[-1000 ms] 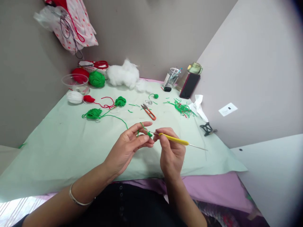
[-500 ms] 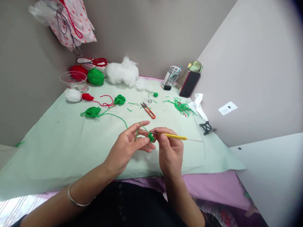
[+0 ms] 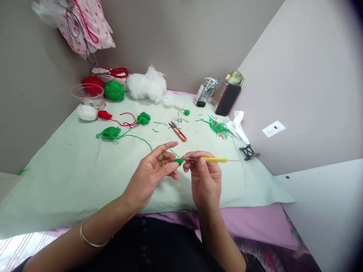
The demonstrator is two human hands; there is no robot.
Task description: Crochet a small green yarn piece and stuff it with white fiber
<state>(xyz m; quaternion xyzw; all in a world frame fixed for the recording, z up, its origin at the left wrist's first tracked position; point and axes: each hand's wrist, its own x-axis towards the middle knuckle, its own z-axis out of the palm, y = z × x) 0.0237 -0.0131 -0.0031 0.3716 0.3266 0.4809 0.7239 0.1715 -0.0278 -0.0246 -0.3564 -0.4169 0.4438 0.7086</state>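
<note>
A small green crochet piece (image 3: pixel 178 161) is pinched between the thumb and fingers of my left hand (image 3: pixel 151 170). Green yarn (image 3: pixel 138 139) runs over that hand's raised index finger and back to a loose green yarn bundle (image 3: pixel 109 133) on the table. My right hand (image 3: pixel 205 175) grips a crochet hook (image 3: pixel 214 159) by its yellow handle, with the metal shaft pointing left. The hook's tip meets the green piece; whether it sits inside a stitch is too small to tell.
Orange thread snips (image 3: pixel 179 133) lie beyond my hands. Green yarn scraps (image 3: pixel 219 127), a phone (image 3: pixel 228 99) and a cup of tools (image 3: pixel 208 90) stand at the right. White stuffing (image 3: pixel 147 86), yarn balls (image 3: pixel 114 90) and a clear tub (image 3: pixel 89 100) are at the back left.
My right hand has drawn the hook slightly to the right and levelled it. The green piece has tilted and moved a little up and left with my left fingers.
</note>
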